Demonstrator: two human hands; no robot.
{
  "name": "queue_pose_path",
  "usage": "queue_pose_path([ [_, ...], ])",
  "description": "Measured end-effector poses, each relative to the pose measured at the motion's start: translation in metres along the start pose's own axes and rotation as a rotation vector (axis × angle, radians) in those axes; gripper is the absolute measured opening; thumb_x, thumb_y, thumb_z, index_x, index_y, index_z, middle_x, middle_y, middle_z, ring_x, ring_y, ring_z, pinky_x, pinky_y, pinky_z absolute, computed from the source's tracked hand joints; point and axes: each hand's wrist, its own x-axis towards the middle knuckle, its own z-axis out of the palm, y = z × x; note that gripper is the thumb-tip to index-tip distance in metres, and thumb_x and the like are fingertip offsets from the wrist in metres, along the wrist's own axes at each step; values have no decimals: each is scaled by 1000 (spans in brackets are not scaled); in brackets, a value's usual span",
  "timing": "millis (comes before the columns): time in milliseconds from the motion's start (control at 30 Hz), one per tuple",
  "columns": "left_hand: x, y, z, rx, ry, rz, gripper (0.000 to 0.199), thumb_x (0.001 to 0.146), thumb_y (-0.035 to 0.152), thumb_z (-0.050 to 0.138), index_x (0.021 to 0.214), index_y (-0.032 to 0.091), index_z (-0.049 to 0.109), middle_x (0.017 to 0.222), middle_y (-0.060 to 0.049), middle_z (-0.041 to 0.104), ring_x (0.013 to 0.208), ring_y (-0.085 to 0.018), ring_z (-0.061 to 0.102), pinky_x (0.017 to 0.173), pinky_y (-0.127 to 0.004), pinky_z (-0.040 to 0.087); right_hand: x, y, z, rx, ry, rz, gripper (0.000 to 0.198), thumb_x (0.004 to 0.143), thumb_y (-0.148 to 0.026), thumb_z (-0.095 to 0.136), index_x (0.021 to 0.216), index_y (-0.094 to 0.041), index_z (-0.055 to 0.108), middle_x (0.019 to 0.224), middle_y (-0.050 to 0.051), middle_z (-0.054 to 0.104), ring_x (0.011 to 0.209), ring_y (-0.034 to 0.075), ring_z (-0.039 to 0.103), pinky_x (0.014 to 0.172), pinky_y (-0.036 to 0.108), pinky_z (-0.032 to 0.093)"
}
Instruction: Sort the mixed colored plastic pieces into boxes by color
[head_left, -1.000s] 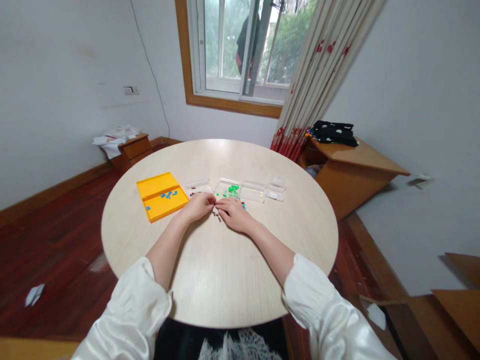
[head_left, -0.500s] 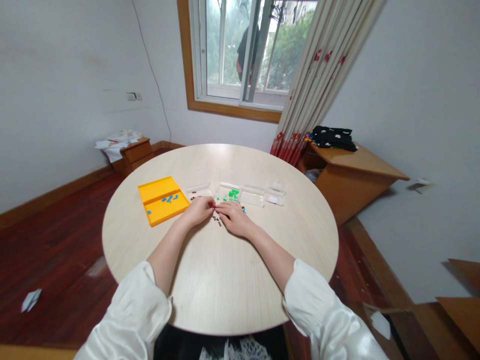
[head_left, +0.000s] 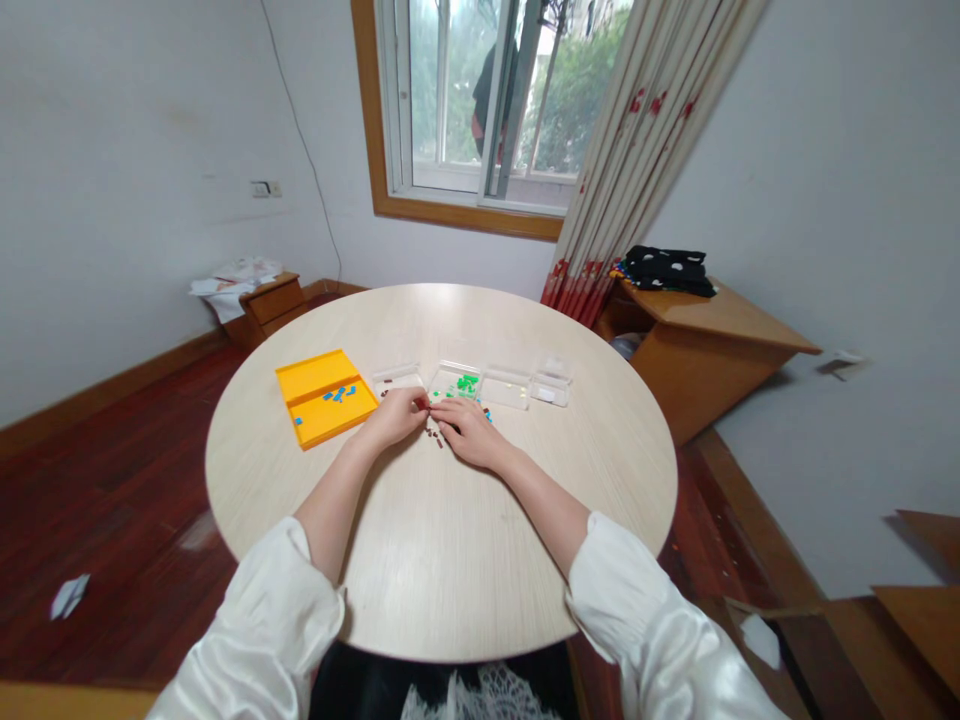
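My left hand (head_left: 397,416) has its fingers pinched together at the middle of the round table. Something small and reddish shows at its fingertips, too small to name. My right hand (head_left: 468,430) meets it there, fingers bent and pressed close together; what they hold, if anything, is hidden. Just below the fingertips lie several small brown pieces (head_left: 436,436), which look like toy building bricks. Blue and brown pieces (head_left: 487,413) peek out beside my right hand. Behind the hands, a clear box (head_left: 448,370) holds green bricks (head_left: 467,385).
On the left sits an opened yellow case (head_left: 315,371) with several blue bricks (head_left: 340,394) in it. More clear boxes (head_left: 504,402) stand in a row along the table (head_left: 457,560). A wooden cabinet (head_left: 720,330) with folded cloth is at the right, beyond the table.
The hands stay together at the same spot, with only slight finger movement. The camera view has shifted a little; the boxes and loose pieces keep their places.
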Motion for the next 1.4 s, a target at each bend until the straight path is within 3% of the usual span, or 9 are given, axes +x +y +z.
queue_pose_path([
  [533,1,-3,2,-20,-14,40,22,71,17,50,86,15,65,75,-3,67,64,-14,56,67,-25,44,0,-1,-1,3,-6,4,29,88,-17,47,111,-18,64,118,9,63,115,20,51,99,40,35],
  [1000,1,2,-2,-56,103,8,17,72,23,50,75,14,64,71,-2,66,57,-12,50,60,-24,40,1,8,5,83,103,-17,38,85,-16,47,122,-21,58,126,7,58,123,21,42,105,47,32],
  [1400,3,-8,-18,97,461,-269,15,74,20,52,79,16,66,81,-6,69,71,-17,59,69,-26,42,1,8,5,84,108,-9,36,86,-18,46,119,-17,60,123,10,60,121,22,44,104,48,33],
])
